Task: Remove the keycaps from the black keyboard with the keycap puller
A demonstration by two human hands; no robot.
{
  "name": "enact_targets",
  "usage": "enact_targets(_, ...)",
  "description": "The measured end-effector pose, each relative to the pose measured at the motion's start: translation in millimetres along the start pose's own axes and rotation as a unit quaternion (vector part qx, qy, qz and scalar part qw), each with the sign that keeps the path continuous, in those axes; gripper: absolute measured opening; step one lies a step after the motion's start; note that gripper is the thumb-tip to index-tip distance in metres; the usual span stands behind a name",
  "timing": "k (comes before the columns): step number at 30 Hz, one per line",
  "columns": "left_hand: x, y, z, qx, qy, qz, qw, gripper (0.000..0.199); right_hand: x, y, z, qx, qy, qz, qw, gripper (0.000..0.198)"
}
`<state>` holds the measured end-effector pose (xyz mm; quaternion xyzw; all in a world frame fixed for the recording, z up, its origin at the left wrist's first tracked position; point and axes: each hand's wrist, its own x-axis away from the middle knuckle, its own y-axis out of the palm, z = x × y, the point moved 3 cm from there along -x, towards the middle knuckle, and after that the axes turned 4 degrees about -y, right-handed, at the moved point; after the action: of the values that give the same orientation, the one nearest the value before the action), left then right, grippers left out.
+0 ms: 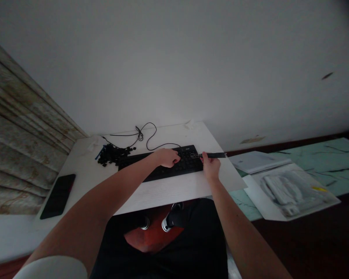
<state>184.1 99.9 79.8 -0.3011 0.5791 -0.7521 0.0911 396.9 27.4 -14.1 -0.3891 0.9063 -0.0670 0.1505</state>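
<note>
A black keyboard lies across the white table in front of me. My left hand is over its right half, fingers curled together; whether a key is pinched in them is hidden. At the keyboard's right end, my right hand is closed around a keycap puller with a dark handle. The puller's wire loops point left, over the number keys. Left of the keyboard is a loose pile of black keycaps, with a small blue item at its edge.
A black cable runs in loops behind the keyboard. A dark phone or tablet lies at the table's left. To the right, a marble-patterned surface bears an open white box with plastic-wrapped contents. A curtain hangs at left.
</note>
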Motion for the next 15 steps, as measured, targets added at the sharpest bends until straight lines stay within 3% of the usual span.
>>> enact_targets(7,-4,9,-7,-0.005,0.002,0.025,1.000,0.019,-3,0,7,0.010,-0.006,-0.003,1.000,0.050)
enact_targets(15,9,28,-9,-0.095,0.060,0.143,0.983,0.027,-6,2,14,0.009,-0.013,-0.005,1.000,0.048)
